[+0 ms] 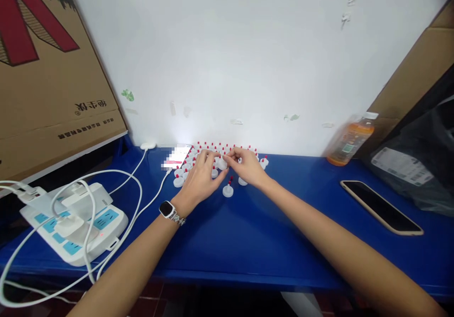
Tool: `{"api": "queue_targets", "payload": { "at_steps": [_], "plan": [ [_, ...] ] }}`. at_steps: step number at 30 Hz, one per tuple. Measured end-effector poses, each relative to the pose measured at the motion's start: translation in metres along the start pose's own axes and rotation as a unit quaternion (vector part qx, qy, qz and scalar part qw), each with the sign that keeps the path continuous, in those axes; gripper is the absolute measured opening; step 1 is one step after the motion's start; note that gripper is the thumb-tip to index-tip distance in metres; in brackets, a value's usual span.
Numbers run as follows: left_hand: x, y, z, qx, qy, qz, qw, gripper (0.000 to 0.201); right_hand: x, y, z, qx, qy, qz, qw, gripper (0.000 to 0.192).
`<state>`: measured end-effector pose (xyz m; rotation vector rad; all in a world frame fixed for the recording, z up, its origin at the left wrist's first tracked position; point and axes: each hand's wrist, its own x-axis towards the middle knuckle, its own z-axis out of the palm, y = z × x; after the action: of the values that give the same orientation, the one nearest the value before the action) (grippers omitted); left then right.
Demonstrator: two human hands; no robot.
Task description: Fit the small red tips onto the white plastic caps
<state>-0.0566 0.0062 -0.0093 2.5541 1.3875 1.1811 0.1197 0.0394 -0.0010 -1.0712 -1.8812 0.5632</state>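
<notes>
Over the back of the table, my left hand (201, 177) has its thumb and index finger around a white round cap (222, 164). My right hand (247, 167) is closed in a pinch right against that cap; what lies between its fingertips is too small to make out. Around and behind both hands stand several white caps with red tips (179, 181), partly hidden by the fingers. One white cap with a stem and a red tip (228, 191) stands apart, in front of the hands. Another white cap (243, 181) sits just below my right hand.
A lit phone (179, 157) on a cable lies left of the caps. At the left is a power strip (102, 222) with looping white cables. To the right are a dark phone (381, 207), an orange drink bottle (350, 140) and a dark plastic bag (422, 161). A white wall (227, 62) rises behind.
</notes>
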Motion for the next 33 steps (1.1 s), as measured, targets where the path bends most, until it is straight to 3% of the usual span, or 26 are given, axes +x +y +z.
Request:
{"api": "queue_targets", "payload": {
  "at_steps": [2,6,9,14,20,25,29,33],
  "plan": [
    [-0.001,0.008,0.003,-0.005,-0.036,0.003,0.999,0.032,-0.015,-0.004,-0.006,0.028,0.024,0.0,0.999,0.023],
    [-0.002,0.011,0.003,-0.029,-0.116,0.036,0.992,0.032,-0.034,-0.006,-0.013,-0.09,0.025,-0.072,0.993,0.027],
    [-0.002,0.006,-0.001,-0.004,-0.106,0.08,0.991,0.033,-0.033,-0.006,-0.011,-0.109,0.003,-0.093,0.99,0.033],
    [0.0,0.0,-0.007,0.03,-0.11,0.101,0.988,0.035,-0.027,-0.006,0.0,0.015,0.001,0.041,0.999,0.045],
    [0.003,0.003,-0.01,0.036,-0.108,0.107,0.988,0.031,-0.028,-0.01,0.007,0.003,0.094,0.083,0.992,0.045],
    [0.005,0.006,-0.013,0.071,-0.098,0.122,0.985,0.029,-0.029,-0.018,0.008,-0.007,0.103,0.104,0.989,0.043],
    [0.006,0.003,-0.015,0.07,-0.086,0.128,0.986,0.03,-0.03,-0.017,0.008,0.002,0.093,0.083,0.992,0.043],
    [0.006,0.0,-0.014,-0.031,-0.114,0.078,0.99,0.029,-0.03,-0.012,0.005,-0.007,0.059,0.033,0.998,0.044]
  ]
}}
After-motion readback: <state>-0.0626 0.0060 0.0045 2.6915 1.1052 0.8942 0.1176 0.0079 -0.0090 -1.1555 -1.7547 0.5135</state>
